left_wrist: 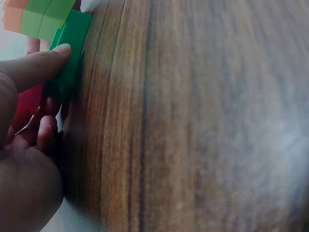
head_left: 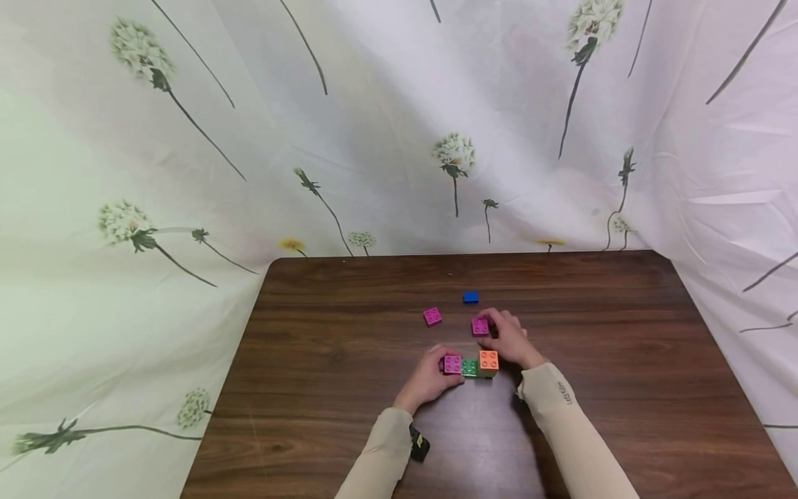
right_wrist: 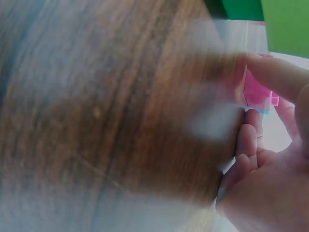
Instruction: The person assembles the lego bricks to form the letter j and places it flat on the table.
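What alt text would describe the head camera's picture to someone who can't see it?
A left hand grips joined green, pink and orange bricks on a brown table, while the right hand pinches a separate pink brick. Farther back lie a blue brick and another pink brick.

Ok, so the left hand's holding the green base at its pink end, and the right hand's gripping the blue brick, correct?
Not quite: the head view shows the right hand gripping a pink brick; the blue brick lies farther back, untouched. The left hand is holding the green base at its pink end.
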Motion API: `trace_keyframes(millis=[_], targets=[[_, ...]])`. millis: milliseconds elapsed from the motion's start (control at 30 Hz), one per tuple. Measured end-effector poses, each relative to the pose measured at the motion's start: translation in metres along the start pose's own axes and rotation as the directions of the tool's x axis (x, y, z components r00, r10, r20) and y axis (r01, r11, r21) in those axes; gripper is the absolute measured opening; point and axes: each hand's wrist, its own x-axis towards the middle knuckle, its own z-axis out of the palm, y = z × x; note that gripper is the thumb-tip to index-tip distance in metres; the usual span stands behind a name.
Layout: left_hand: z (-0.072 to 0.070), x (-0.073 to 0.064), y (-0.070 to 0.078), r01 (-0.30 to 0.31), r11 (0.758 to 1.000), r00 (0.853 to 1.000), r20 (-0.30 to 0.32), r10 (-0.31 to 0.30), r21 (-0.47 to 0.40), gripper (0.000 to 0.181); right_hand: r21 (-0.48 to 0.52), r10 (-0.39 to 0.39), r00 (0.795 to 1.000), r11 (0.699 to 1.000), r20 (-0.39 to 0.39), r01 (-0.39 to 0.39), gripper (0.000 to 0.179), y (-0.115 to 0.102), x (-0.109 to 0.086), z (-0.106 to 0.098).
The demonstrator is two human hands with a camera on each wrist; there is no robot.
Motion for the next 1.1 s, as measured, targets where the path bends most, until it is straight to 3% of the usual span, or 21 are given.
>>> trace_keyframes(millis=[600, 1100], targets=[[0.0018, 0.0003, -0.0025, 0.003, 1.000, 1.000, -0.009, -0.003, 0.000, 0.038, -0.020, 0.040, 0.999, 0.999, 0.018, -0.039, 0.039, -0.0005, -0.0013, -0.0002], [0.0036, -0.0013, -0.0031, 0.011, 1.000, 1.000, -0.027, -0.011, 0.003, 0.038, 0.013, 0.009, 1.000, 1.000, -0.013, -0.009, 0.038, 0.0083, -0.0011, 0.0025]])
